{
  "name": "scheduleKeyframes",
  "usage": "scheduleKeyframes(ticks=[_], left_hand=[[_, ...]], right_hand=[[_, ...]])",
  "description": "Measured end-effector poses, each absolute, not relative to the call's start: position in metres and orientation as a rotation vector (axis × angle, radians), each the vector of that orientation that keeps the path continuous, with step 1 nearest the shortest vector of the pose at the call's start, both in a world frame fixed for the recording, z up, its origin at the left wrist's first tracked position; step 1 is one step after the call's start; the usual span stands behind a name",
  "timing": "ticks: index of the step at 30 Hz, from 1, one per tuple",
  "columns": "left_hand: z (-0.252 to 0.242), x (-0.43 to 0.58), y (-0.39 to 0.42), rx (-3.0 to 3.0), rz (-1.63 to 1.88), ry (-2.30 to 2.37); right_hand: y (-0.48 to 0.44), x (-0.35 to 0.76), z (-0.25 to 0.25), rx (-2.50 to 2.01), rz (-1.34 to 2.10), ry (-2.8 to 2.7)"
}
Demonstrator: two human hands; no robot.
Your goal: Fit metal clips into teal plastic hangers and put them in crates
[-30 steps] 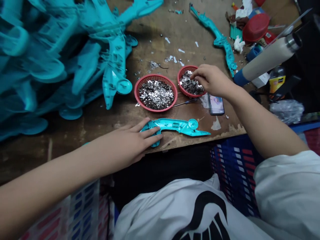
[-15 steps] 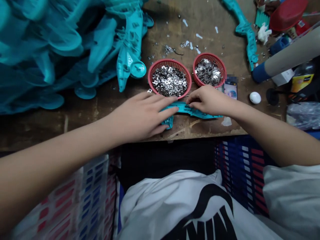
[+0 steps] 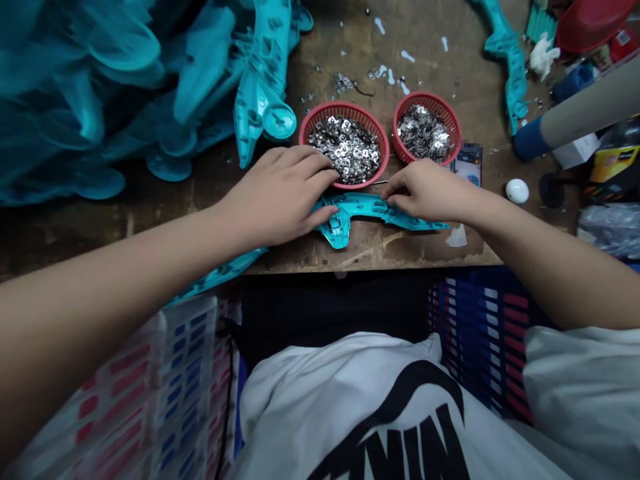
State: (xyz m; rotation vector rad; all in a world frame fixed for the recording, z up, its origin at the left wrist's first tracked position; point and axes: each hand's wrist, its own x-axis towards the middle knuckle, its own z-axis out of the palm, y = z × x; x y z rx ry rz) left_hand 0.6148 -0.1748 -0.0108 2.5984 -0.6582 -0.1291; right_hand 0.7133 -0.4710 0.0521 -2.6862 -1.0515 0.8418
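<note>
A long curved teal plastic piece [image 3: 367, 205] lies along the front of the table, its hollow, ribbed inside facing up. My left hand [image 3: 280, 193] is curled over its left part, thumb on the near side, fingers by the basket rim. My right hand [image 3: 425, 190] pinches down at the middle of the piece; whatever its fingertips hold is hidden. A thin metal rod [image 3: 379, 183] shows beside those fingertips. Just behind stand a red basket [image 3: 306, 143] of small metal plates [image 3: 345, 148] and a smaller red basket [image 3: 455, 123] of metal parts [image 3: 425, 133].
A tall heap of teal plastic pieces [image 3: 115, 100] fills the left. Another teal piece [image 3: 513, 67] lies at the back right. A grey tube [image 3: 585, 100], a phone [image 3: 469, 163] and a white oval object [image 3: 517, 191] are at the right. Plastic crates [image 3: 185, 373] stand below the edge.
My left hand has drawn left and its fingers have come closer together, uncovering more of the teal piece. My right hand stays at the middle of the piece. The view has shifted slightly.
</note>
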Motion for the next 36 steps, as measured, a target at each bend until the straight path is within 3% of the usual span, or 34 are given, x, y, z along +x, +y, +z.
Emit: scheduleKeyframes(ticks=[12, 36], left_hand=[[-0.001, 0.62, -0.166, 2.636, -0.156, -0.656], [0.006, 0.619, -0.168, 2.704, -0.143, -0.743]], right_hand=[[-0.467, 0.702, 0.05, -2.741, 0.742, -1.093], [-0.456, 0.692, 0.051, -2.567, 0.941, -1.432]])
